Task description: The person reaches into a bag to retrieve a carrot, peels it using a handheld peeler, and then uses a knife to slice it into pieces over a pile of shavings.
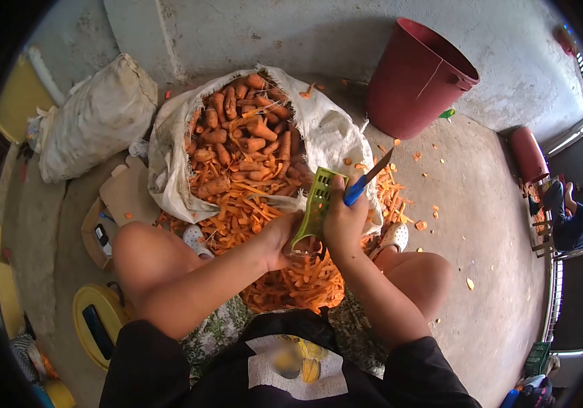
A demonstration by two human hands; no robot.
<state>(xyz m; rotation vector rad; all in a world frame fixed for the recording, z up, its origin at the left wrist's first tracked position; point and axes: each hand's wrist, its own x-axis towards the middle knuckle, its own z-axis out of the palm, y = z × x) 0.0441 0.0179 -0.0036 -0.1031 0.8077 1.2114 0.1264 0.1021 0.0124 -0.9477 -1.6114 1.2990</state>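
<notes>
Clamping one blue-handled knife (357, 190), the right hand (344, 221) is touching one green slotted tool (317, 204) just to its left, long axis slanting toward the right edge of one open sack (165, 170); the left hand (280, 239) is meeting the tool's near end (fingers hidden; I cannot tell its grip). Uncounted, heaped carrots (259, 129) are filling the sack.

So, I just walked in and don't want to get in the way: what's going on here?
Someone sits with knees apart, both hands at a green slotted tool. The right hand also holds a blue-handled knife, blade up; the left hand is at the tool's lower end, its grip partly hidden. In front, an open white sack holds many carrots, and orange peelings lie heaped between the feet.
</notes>
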